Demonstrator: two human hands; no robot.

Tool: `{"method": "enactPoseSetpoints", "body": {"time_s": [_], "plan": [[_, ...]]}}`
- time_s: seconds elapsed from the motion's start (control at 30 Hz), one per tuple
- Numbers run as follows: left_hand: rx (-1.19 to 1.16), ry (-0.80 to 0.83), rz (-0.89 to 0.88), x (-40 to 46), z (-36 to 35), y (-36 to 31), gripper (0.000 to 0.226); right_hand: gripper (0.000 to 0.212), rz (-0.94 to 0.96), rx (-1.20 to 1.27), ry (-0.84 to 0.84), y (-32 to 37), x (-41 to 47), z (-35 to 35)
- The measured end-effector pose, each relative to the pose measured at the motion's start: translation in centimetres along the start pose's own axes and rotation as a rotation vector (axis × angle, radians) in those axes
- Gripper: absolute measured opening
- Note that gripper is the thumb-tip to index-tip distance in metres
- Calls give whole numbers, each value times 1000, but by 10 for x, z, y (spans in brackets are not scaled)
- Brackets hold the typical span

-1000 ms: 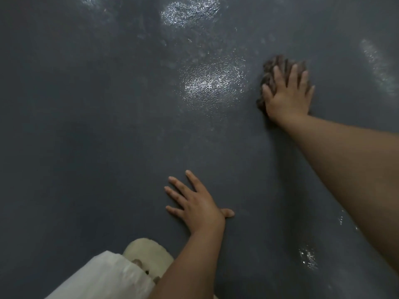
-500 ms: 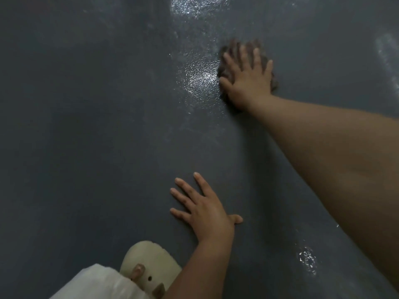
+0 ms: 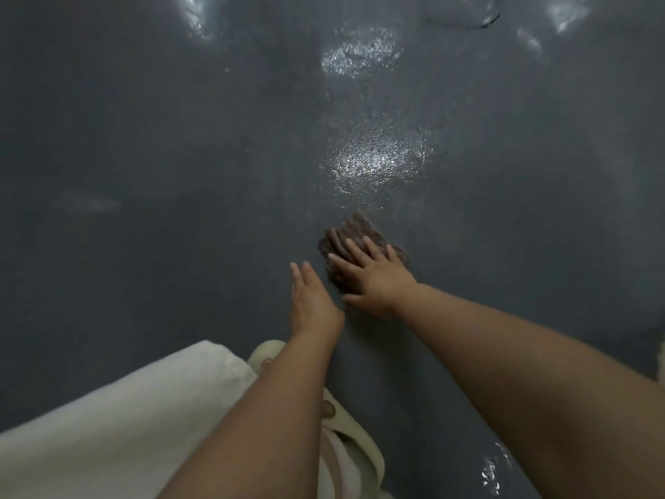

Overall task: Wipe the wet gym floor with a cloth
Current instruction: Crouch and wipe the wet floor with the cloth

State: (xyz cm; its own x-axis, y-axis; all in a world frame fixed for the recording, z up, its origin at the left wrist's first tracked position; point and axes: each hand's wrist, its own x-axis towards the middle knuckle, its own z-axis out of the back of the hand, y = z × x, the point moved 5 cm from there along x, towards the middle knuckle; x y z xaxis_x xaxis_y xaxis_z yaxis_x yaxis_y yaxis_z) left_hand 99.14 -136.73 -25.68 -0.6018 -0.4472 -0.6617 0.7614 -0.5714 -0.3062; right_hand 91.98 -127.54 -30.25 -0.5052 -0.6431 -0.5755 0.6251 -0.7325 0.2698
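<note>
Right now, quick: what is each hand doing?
Left hand: open, fingers straight, holding nothing.
Right hand: open, flat, pressing the brown cloth onto the floor.

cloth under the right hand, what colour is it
Brown. The cloth pressed flat under the right hand looks dull brown against the dark grey floor, in the head view.

1. Both forearms are bare, no sleeves, watch or rings on the left hand [image 3: 312, 300] or right hand [image 3: 378, 279].
2. White trouser leg [image 3: 118, 419].
3. Chunky cream slide sandal [image 3: 356, 452], toes poking out.
</note>
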Motion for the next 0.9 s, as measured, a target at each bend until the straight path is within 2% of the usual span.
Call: {"method": "enactPoseSetpoints", "body": {"time_s": [0.07, 0.13, 0.2, 0.3, 0.4, 0.6, 0.9], "plan": [[-18, -32, -62, -13, 13, -12, 85, 68, -61, 53, -23, 2, -20, 12], [-17, -56, -149, -30, 25, -25, 83, 51, -153, 131, -108, 1, -44, 24], [-12, -56, -231, -48, 33, -36, 85, 38, -242, 244, -116, 0, -68, 29], [19, -74, -279, -73, 40, -36, 77, 31, -327, 346, -155, 5, -92, 29], [29, -128, -252, -83, 41, -33, 67, 29, -355, 402, -212, 8, -102, 28], [183, -105, -243, -87, 31, -45, 71, 33, -286, 421, -246, 1, -95, 39], [277, -49, -271, -34, 2, -62, 70, 38, -401, 512, -249, -23, -68, 40]]}}
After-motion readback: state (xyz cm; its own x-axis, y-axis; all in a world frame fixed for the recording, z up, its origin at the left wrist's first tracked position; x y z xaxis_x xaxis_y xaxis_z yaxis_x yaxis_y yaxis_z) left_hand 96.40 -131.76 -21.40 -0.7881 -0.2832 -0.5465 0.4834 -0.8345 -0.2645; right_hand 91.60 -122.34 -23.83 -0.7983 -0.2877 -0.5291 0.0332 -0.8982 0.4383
